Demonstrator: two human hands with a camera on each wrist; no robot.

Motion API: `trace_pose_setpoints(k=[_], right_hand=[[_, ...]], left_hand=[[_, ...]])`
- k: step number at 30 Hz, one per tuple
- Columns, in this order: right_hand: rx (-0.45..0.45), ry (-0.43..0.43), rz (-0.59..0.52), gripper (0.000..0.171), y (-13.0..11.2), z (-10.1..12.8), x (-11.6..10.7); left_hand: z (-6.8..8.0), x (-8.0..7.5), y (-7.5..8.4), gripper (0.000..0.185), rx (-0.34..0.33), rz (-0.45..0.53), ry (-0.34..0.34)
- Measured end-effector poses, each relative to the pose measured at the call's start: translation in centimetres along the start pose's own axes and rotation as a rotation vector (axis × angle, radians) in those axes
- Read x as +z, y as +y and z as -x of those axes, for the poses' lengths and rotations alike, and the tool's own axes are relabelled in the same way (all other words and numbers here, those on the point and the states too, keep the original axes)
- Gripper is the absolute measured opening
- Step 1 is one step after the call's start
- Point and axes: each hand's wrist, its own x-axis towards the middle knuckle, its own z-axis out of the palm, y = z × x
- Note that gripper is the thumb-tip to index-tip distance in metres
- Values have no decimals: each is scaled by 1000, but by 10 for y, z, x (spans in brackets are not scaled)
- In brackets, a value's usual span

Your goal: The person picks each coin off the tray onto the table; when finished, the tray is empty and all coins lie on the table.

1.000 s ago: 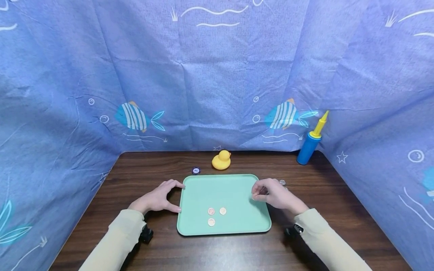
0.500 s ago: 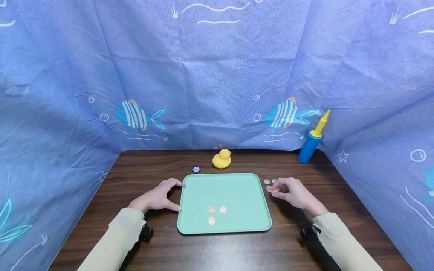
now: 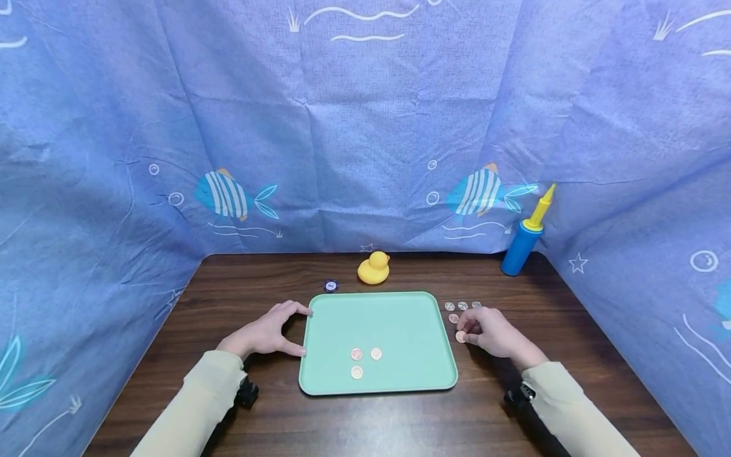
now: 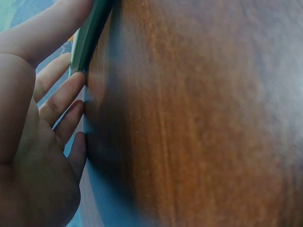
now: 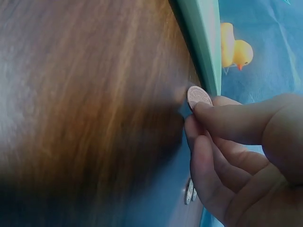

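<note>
I see the right hand curled over the dark, grained wood table, thumb and forefinger pinching a small round copper coin by its edge; in the right wrist view the coin stands on edge against the wood, just beside the tray's rim. Three silvery coins lie flat in a short row behind the hand, and one more copper coin sits just ahead of the knuckles.

My left hand grips the smooth mint-green tray at its left edge, thumb at the near side and fingers against the thin rim. The tray is a rounded rectangle of matte plastic; three copper coins lie flat inside it, close together near the front.

Behind the tray sit a glossy yellow rubber duck and a small round purple chip. A blue cylinder pump with a yellow tapered nozzle stands at the far right corner against the creased blue fish-print cloth
</note>
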Motion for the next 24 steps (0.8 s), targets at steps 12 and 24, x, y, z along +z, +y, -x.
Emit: trace_pose_setpoints(k=[12,24], right_hand=[[55,-5,37,18,-7,2,5],[62,21,69,18,-7,3,7]], left_hand=[[1,1,2,82,-34,6,-1],[2,0,1,81,11,15,6]])
